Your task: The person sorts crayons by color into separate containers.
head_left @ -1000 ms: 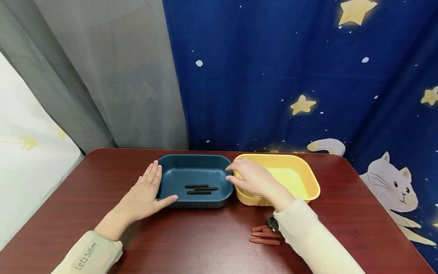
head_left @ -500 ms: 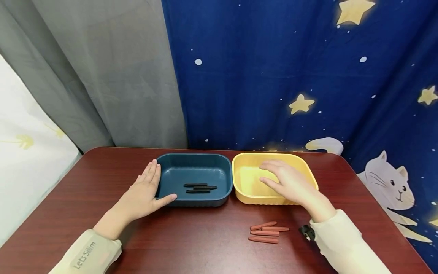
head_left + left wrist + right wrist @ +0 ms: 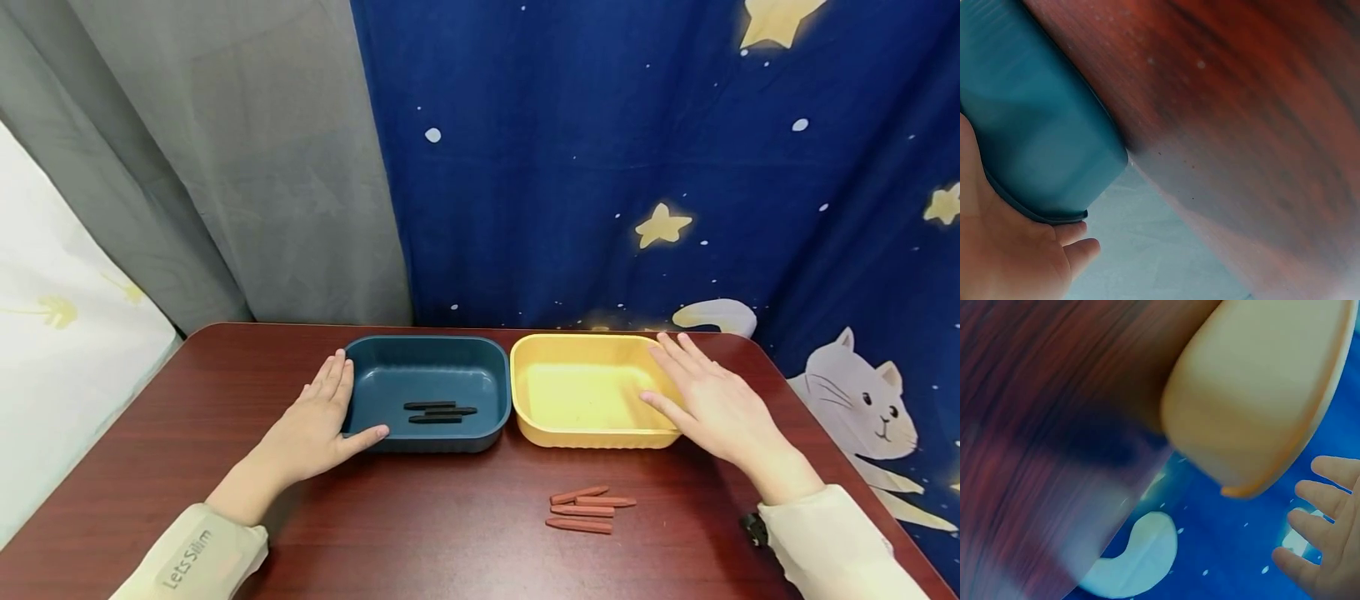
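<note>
My left hand (image 3: 311, 425) lies with straight fingers along the left side of a dark blue plastic basin (image 3: 427, 445), its thumb over the front left corner. In the left wrist view the palm (image 3: 1013, 259) touches the basin's rim. Three black crayons (image 3: 435, 419) lie inside that basin. Beside it stands a yellow basin (image 3: 592, 438) with nothing inside. My right hand (image 3: 720, 412) is at its right end, fingers straight and holding nothing. The right wrist view shows its spread fingers (image 3: 1313, 528) apart from the yellow rim. Several reddish-brown crayons (image 3: 579, 526) lie on the table in front.
Both basins stand side by side near the back edge of the dark red wooden table (image 3: 420, 533). Behind the table hang a grey curtain (image 3: 300, 167) and a blue curtain (image 3: 525, 208) with stars. A dark wrist strap (image 3: 753, 529) shows at my right sleeve.
My right hand has moved rightward from the gap between the basins, across the yellow basin, to its right end. The reddish-brown crayons are now uncovered. My left hand has stayed put.
</note>
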`<state>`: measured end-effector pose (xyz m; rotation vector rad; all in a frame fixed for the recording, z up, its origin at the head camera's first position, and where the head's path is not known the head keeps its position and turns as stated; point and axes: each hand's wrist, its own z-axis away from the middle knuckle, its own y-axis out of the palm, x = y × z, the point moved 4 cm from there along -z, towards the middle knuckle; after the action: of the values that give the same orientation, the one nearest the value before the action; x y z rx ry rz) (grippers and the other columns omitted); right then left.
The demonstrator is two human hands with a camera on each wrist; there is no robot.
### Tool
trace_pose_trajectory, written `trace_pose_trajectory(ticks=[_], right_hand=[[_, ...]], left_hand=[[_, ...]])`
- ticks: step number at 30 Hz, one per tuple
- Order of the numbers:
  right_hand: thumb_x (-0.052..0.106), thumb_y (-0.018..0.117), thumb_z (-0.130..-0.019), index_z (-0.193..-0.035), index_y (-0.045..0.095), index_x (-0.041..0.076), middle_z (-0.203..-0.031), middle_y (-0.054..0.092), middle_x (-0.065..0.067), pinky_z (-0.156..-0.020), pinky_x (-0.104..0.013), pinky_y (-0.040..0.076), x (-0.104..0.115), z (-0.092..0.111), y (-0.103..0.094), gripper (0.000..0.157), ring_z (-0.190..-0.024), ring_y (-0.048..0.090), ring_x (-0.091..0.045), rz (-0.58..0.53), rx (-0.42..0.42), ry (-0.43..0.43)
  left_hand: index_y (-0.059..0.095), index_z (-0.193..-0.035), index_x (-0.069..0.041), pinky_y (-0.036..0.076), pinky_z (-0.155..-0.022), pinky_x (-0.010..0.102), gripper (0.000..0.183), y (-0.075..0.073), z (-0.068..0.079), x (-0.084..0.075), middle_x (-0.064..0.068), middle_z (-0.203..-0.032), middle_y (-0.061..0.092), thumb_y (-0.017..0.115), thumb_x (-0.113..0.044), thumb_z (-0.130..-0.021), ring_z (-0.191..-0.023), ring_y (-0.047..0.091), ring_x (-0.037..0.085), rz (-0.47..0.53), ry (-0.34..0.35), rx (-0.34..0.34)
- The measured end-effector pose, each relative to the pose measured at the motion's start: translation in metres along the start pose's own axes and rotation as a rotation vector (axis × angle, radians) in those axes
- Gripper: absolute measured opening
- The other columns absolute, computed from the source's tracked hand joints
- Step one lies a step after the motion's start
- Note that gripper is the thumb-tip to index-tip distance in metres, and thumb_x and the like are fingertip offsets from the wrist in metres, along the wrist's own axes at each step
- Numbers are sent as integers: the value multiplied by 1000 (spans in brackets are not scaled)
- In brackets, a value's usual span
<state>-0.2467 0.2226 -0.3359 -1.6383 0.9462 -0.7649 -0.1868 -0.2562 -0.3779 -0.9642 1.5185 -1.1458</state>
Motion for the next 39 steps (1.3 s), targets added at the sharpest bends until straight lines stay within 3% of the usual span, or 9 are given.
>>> trace_pose_trajectory(ticks=[10,21,32,39], right_hand=[[50,57,-97,-156,32,11,-161,33,-15,-106,-69,34,-24,15,14,75,-150,27,-37,-46,27,-4],[53,62,-92,-158,24,9,-165,25,-11,-105,-70,35,-30,24,28,88,-151,24,-36,-97,41,-47],[54,59,-93,-160,11,8,-165,18,-18,-110,-70,29,-34,24,35,95,-152,20,-38,-183,154,43],[59,58,-92,-160,8,7,-166,15,-18,-113,-70,23,-35,19,36,99,-153,17,-38,-206,172,89]], left_hand=[[13,-154,11,24,-115,66,113,2,4,-2,27,-165,7,53,-72,-89,-152,11,45,6,4,-2],[15,-154,11,25,-114,67,112,2,4,-5,27,-164,8,53,-71,-89,-152,11,44,1,9,-6],[14,-155,9,20,-113,72,111,-3,6,-4,25,-165,5,51,-72,-90,-153,6,44,2,-6,38],[23,-155,6,15,-113,73,105,-6,3,-2,22,-166,6,50,-72,-90,-154,-5,40,5,-6,53]])
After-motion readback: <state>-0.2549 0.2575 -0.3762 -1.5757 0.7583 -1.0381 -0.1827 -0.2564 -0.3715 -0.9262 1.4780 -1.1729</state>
